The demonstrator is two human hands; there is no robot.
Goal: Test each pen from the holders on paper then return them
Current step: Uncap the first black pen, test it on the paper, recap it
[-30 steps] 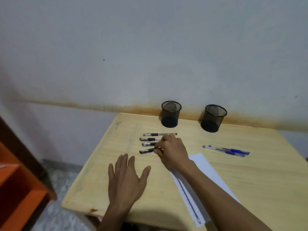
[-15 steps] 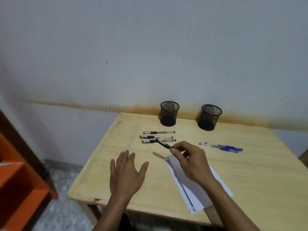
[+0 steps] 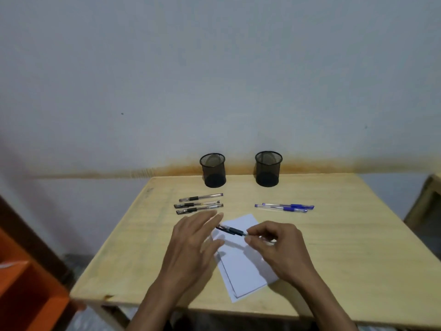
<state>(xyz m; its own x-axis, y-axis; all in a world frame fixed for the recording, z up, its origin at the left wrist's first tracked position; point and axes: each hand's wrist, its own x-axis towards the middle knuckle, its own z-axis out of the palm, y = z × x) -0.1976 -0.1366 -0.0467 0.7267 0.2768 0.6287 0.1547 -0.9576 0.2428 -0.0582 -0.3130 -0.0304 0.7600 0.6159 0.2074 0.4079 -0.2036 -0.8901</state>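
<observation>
a plain home study corner: pale wooden worktop [image 3: 334, 235] against a stained white wall [image 3: 214, 80], two black mesh pen holders [image 3: 213, 170].

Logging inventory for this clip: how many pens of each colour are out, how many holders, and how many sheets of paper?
Black pens: 4, with three lying in a row and one in the right hand
Blue pens: 2
Holders: 2
Paper: 1
Total: 9

Matt wood table [image 3: 334, 235]; black mesh holders [image 3: 212, 170], seemingly metal; clear plastic pens [image 3: 199, 201].
</observation>
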